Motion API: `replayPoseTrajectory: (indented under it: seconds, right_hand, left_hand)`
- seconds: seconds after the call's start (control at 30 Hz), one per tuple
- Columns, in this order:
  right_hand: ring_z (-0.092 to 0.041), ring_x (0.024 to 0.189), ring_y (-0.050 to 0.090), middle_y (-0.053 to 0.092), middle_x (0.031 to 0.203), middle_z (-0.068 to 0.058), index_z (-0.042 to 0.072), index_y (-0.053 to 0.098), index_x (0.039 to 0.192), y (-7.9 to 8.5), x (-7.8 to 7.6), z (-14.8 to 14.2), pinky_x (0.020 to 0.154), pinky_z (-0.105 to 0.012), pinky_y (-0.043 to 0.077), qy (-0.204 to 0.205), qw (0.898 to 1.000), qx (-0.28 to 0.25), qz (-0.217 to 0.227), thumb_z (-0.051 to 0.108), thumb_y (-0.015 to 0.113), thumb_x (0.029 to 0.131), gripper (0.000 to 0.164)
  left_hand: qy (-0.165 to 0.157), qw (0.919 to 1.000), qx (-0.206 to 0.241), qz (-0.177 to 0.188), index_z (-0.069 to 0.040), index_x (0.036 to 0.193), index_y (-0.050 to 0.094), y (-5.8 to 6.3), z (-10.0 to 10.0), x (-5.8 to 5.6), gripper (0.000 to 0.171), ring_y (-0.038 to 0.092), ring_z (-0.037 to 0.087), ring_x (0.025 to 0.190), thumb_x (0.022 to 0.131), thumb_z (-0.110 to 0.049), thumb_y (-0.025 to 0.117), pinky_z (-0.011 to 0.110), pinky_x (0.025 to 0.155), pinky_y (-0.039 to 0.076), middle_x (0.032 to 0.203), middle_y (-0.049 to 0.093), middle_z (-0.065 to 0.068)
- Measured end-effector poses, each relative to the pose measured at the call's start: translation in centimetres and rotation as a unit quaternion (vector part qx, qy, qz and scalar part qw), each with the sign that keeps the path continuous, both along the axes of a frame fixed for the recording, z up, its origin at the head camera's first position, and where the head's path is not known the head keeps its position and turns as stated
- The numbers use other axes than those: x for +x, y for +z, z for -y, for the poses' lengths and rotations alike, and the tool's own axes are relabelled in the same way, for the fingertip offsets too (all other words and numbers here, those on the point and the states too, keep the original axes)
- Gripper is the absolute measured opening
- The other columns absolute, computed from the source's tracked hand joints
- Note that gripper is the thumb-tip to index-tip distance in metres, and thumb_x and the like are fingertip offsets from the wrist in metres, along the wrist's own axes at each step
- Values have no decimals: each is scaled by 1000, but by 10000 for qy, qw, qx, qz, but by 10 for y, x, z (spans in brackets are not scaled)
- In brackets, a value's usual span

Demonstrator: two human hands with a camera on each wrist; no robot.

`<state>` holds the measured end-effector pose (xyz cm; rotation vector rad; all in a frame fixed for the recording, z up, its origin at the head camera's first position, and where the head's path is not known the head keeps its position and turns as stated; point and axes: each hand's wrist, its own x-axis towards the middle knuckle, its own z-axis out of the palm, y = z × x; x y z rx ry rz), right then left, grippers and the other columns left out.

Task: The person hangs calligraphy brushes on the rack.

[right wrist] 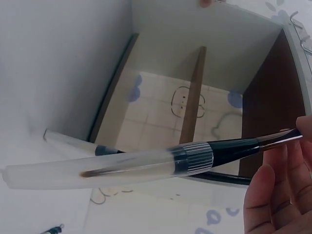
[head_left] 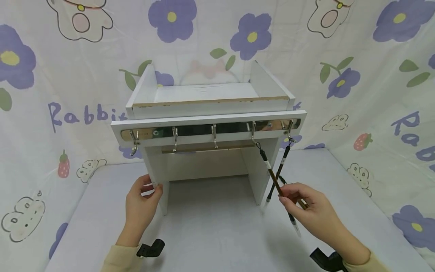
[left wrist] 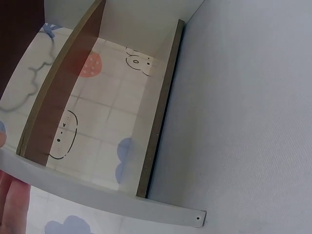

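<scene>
My right hand (head_left: 307, 206) pinches the shaft of a calligraphy brush (head_left: 270, 172), whose top loop is at the second hook from the right. A clear cap (right wrist: 122, 170) covers its bristles in the right wrist view. Behind it, another capped calligraphy brush (head_left: 283, 160) hangs from the rightmost hook, crossing the first. Part of a third brush (head_left: 283, 180) shows behind my right fingers; whether I touch it is hidden. My left hand (head_left: 142, 202) grips the front edge of the left side panel (head_left: 154, 170) of a white shelf rack (head_left: 210, 113) between thumb and fingers.
A shiny metal strip (head_left: 197, 130) with several hooks runs along the rack's front. The rack stands on a pale tabletop (head_left: 210, 226). A patterned cloth (head_left: 210, 30) hangs behind and at both sides. A crossboard (left wrist: 63, 87) spans the rack's back.
</scene>
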<state>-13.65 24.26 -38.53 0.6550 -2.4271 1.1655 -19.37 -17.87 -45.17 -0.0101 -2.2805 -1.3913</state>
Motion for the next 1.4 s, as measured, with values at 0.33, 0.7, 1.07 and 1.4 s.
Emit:
replayPoseTrajectory:
  seconds: [0.33, 0.7, 1.07, 1.4]
  right_hand:
    - [-11, 75, 61, 67, 86, 3, 19, 66, 104, 0, 0, 1, 67, -25, 52, 46, 9998, -50, 160, 4, 70, 88, 22]
    - [-10, 72, 60, 66, 83, 7, 19, 66, 103, 1, -3, 5, 56, -23, 49, 37, 9998, -139, 105, 1, 70, 87, 25]
    - [-10, 71, 60, 66, 83, 7, 19, 66, 102, 0, -3, 6, 55, -22, 48, -124, 9998, -103, 124, 2, 70, 87, 23]
    - [-11, 73, 60, 67, 85, 3, 19, 66, 103, -2, -2, 7, 58, -23, 50, -125, 9995, -140, 250, 4, 70, 88, 21]
  left_hand:
    - [-12, 10000, 54, 6, -14, 117, 62, 1, 1, -1, 30, 59, 12, 93, 88, -14, 69, 14, 70, 52, 109, 62, -1]
    - [-44, 10000, 75, -49, -14, 117, 63, 0, 2, -2, 29, 59, 12, 93, 89, -15, 69, 15, 70, 52, 109, 62, -2]
    - [-45, 9999, 104, -87, -14, 115, 63, -1, 3, -4, 28, 60, 13, 92, 88, -15, 70, 15, 70, 53, 109, 62, -2]
    - [-71, 9999, 112, -17, -14, 115, 63, -4, 3, -3, 27, 60, 11, 93, 88, -17, 70, 15, 71, 52, 108, 62, -2]
